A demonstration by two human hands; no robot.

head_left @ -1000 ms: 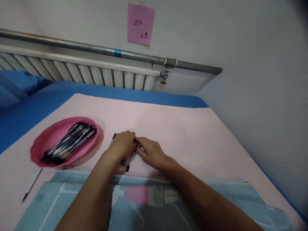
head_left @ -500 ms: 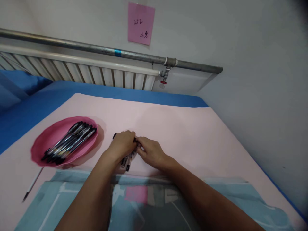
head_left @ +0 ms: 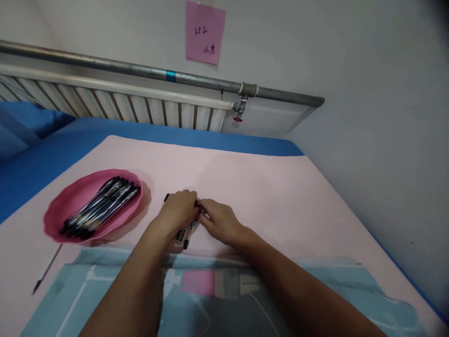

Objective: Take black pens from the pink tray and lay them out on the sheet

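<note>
Both my hands meet at the middle of a pale pink sheet (head_left: pixel 266 187). My left hand (head_left: pixel 177 211) is curled over a small bundle of black pens (head_left: pixel 185 235), whose tips stick out below my fingers and whose other end pokes out at the upper left. My right hand (head_left: pixel 218 221) is closed in a pinch against the bundle's right side, touching the left fingertips. What the pinch holds is hidden. A pink dish (head_left: pixel 70 201) at the left holds several more black pens (head_left: pixel 101 204).
A single pen (head_left: pixel 47 268) lies loose on the sheet below the dish. A light blue patterned cloth (head_left: pixel 210 299) covers the near edge. Blue bedding (head_left: pixel 42 154) surrounds the sheet. A radiator (head_left: pixel 115 103), a grey pipe and a pink wall note (head_left: pixel 205 32) lie beyond.
</note>
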